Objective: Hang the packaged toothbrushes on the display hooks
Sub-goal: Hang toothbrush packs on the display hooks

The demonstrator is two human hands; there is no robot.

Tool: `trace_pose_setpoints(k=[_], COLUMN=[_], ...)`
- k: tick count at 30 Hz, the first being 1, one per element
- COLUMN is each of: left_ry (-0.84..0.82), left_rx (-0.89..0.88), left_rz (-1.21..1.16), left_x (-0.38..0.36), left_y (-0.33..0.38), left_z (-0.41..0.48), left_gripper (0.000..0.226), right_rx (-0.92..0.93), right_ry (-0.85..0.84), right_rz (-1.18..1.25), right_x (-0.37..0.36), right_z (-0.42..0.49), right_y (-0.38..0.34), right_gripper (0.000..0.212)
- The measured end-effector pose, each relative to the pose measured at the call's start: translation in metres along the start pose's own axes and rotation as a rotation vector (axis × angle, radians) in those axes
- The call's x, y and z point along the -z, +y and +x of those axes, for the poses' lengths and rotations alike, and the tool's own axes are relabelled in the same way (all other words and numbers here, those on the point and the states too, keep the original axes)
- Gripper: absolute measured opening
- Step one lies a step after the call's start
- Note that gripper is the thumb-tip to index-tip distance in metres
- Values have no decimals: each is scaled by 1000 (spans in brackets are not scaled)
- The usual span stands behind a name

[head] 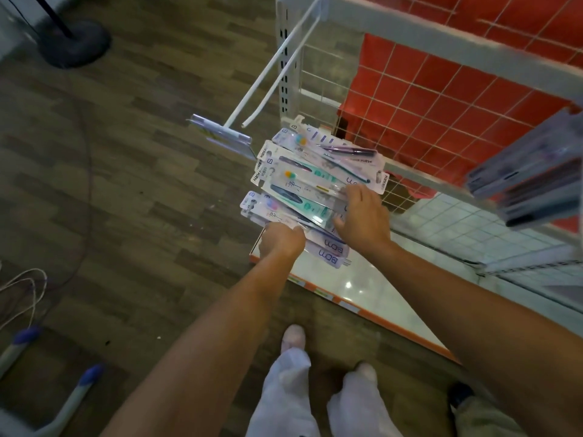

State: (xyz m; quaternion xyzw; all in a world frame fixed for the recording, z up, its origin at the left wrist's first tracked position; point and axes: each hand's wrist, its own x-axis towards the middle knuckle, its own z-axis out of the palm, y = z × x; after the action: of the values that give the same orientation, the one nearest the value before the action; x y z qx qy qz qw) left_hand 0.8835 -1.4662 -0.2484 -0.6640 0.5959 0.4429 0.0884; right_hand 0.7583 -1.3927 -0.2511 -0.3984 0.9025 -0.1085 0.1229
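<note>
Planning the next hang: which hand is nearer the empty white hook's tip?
Left. The left hand grips the toothbrush packs below the hook tip; the right hand holds them farther right.

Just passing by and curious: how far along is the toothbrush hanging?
Barely begun. The long white wire display hook in front is bare. The left hand grips a fanned stack of plastic-and-card toothbrush packs, the right hand lying on top. All of those remain to hang.
</note>
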Motion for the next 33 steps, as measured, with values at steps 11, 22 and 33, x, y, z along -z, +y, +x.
trace_pose_setpoints(k=[11,22,33], left_ry=[159,181,170], left_rx=[-263,-57,-65], left_rz=[-232,-331,-443], left_x=[-7,-9,-15], left_y=[28,49,40], left_z=[-3,4,9], left_gripper=[25,47,53], right_rx=[24,40,42], right_ry=[-46,-31,0], right_rz=[-12,-56,-53], right_x=[-9,-6,-7], right_z=[27,36,31], right_y=[-7,-8,-13], right_gripper=[56,44,36])
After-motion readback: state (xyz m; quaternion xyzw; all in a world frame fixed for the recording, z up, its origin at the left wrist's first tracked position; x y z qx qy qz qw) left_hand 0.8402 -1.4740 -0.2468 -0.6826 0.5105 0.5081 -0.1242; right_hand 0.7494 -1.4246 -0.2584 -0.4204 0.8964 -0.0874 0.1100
